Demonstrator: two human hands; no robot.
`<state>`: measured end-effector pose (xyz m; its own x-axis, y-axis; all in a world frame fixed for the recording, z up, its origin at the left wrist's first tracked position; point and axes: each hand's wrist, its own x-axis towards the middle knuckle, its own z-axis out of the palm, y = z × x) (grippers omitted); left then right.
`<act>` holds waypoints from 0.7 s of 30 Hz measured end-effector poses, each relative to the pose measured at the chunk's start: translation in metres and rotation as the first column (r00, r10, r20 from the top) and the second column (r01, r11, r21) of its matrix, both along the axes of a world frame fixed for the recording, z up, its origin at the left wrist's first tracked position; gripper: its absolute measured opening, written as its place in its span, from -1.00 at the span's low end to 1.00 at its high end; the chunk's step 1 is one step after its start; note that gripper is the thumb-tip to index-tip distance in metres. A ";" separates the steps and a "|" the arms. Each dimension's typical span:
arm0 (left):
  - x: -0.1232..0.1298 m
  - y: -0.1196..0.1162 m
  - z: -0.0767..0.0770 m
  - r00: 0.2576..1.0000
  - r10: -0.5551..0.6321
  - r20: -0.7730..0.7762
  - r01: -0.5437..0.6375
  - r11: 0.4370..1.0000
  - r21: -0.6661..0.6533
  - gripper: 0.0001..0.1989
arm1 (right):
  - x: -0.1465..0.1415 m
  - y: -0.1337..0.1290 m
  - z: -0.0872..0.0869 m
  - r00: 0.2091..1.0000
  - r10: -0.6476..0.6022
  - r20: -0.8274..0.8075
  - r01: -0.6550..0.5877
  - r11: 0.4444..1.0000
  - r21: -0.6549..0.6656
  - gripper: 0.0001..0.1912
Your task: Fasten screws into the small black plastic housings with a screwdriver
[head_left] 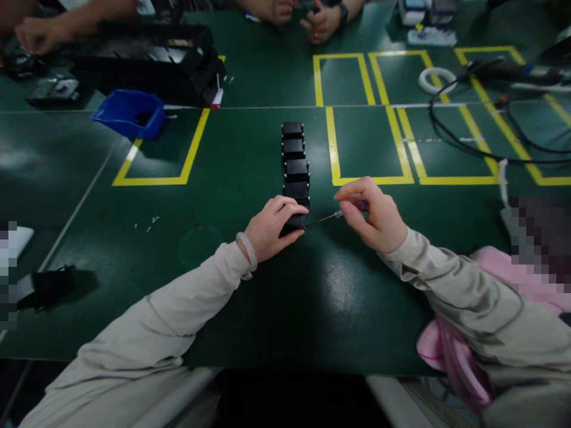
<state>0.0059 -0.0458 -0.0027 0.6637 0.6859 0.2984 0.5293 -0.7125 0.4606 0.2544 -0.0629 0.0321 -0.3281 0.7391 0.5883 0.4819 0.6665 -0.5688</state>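
My left hand (pixel 277 229) is closed around the nearest of several black box-shaped parts, thumb on the near side and fingers over the top. The other black parts (pixel 296 170) stand in a row running away from me, with small shiny screws along their sides. In my right hand (pixel 373 215) is a screwdriver (pixel 338 213) with a clear purplish handle, held between thumb and fingers. Its thin shaft points left, and the tip meets the right side of the held black part (pixel 295 223). Several loose screws (pixel 151 223) lie on the green table left of my left hand.
A blue bin (pixel 129 114) and black trays (pixel 147 65) stand at the back left. Black cables (pixel 439 122) and a white tape roll (pixel 437 80) lie at the right. Pink cloth (pixel 450 351) hangs by my right sleeve. Other people's hands (pixel 323 22) are across the table.
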 end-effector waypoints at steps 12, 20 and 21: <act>0.000 0.000 -0.001 1.000 -0.003 0.000 0.003 1.000 -0.002 -0.65 | -0.001 0.001 0.001 1.000 0.023 0.007 -0.024 0.999 0.046 -0.91; 0.000 0.000 -0.001 1.000 0.000 0.002 0.000 1.000 0.010 -0.66 | 0.000 0.000 0.002 0.999 0.043 0.018 -0.044 0.999 0.006 -0.95; 0.000 0.000 -0.001 1.000 0.000 0.003 0.000 1.000 0.010 -0.66 | -0.001 -0.001 0.001 0.999 0.036 0.005 -0.035 0.999 -0.006 -0.95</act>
